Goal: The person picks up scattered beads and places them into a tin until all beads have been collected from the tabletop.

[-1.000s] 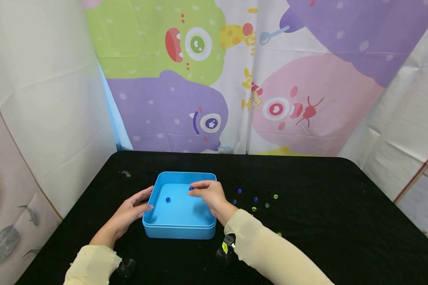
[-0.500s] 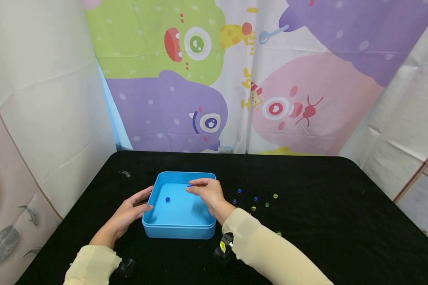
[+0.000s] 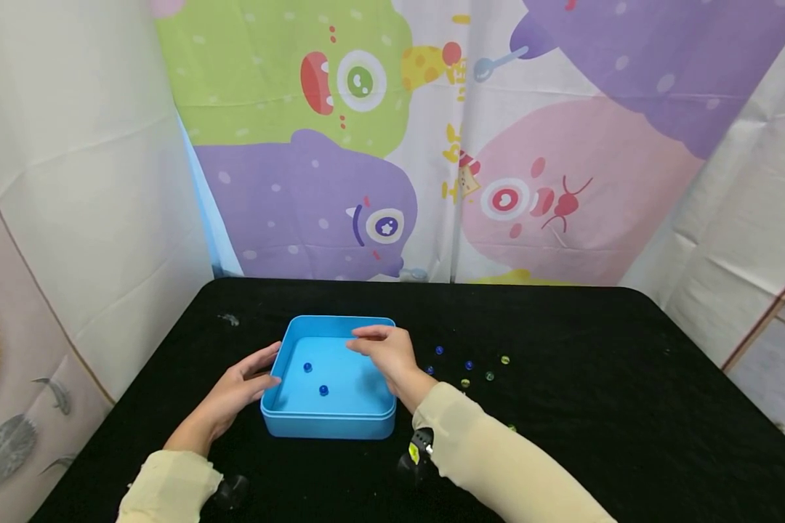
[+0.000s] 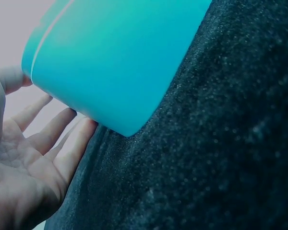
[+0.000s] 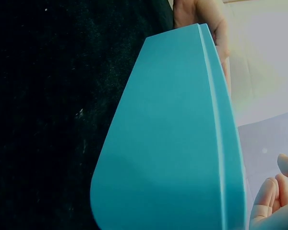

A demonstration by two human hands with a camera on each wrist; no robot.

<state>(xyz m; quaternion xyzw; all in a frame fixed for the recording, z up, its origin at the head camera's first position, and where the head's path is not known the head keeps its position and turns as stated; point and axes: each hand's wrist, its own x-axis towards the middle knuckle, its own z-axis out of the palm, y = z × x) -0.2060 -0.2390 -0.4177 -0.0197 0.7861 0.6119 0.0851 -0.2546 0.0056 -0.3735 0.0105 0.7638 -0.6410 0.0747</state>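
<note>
A light blue plastic box stands open-topped on the black table. Two dark blue marbles lie apart on its floor. At the box's left side, my left hand holds the wall, thumb over the rim and fingers against the outside. In the left wrist view, the fingertips of that hand touch the blue wall. My right hand hovers over the box's right part with no marble visible between its fingers. Thumb and fingers of that hand show apart in the right wrist view.
Right of the box lie several loose marbles: blue ones, yellowish ones and a green one. Another marble is partly hidden by the right sleeve. A printed curtain hangs behind the table.
My right hand has let go of the blue marble it pinched, and that marble now lies on the box floor. The hand has drawn slightly right. My left hand stays put.
</note>
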